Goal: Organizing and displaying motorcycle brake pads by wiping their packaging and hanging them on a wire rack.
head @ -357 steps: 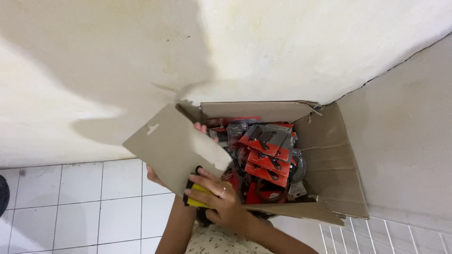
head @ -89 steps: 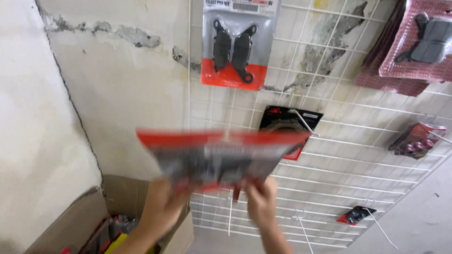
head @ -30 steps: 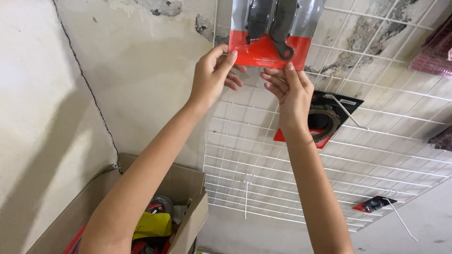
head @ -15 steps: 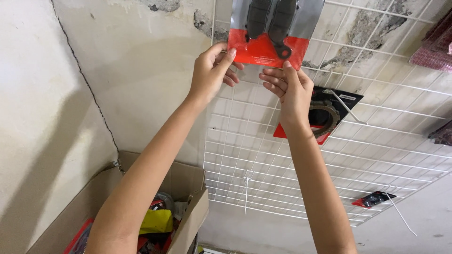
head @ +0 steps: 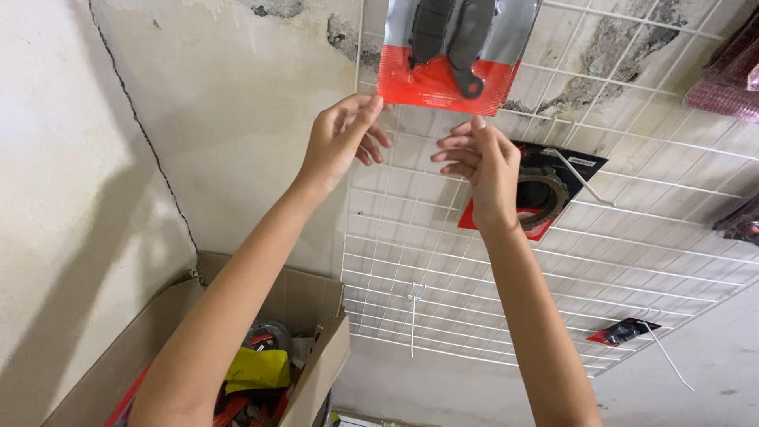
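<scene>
A: Where was the brake pad package (head: 457, 54)?
B: Just above both hands, hanging against the wire grid (head: 632, 237).

A: And the hands?
B: The left hand (head: 341, 141) touched its lower corner, fingers loosely spread; the right hand (head: 482, 162), fingers curled, sat just beneath, gripping nothing.

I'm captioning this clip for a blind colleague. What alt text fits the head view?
Two bare hands, left hand and right hand, reach up to the bottom edge of a red and clear pack of dark pads hanging on a white wire grid. An open cardboard box of packaged parts sits below left.
</scene>
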